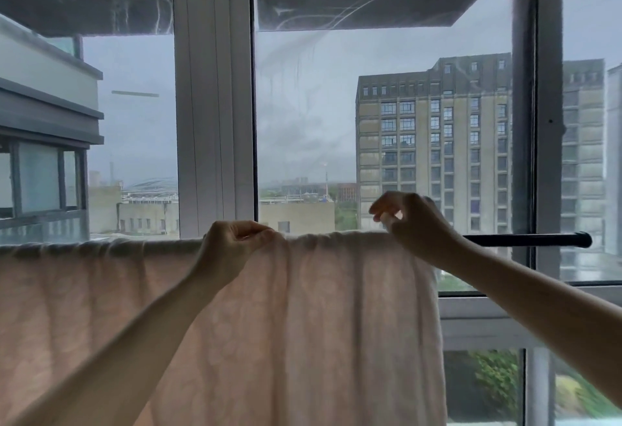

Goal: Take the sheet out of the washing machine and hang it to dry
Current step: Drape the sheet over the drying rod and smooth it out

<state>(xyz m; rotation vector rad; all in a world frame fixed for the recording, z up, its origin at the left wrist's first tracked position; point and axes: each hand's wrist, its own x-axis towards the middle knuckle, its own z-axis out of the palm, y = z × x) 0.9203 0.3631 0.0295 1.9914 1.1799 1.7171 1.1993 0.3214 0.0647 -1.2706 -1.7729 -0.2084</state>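
Sheet (303, 324) cut off left and below; rod (525, 240) mostly hidden, perhaps continuing beneath.

Both your bare forearms reach up and forward. Your left hand (232, 245) is a closed fist; your right hand (412, 220) is raised, fingers (382, 208) loosely curled.

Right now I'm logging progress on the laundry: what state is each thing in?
sheet: draped over the rod, bunched along the top
rod: right end bare
left hand: pinching the sheet's top edge
right hand: at the sheet's right corner, fingers loosely curled
window: streaked pane
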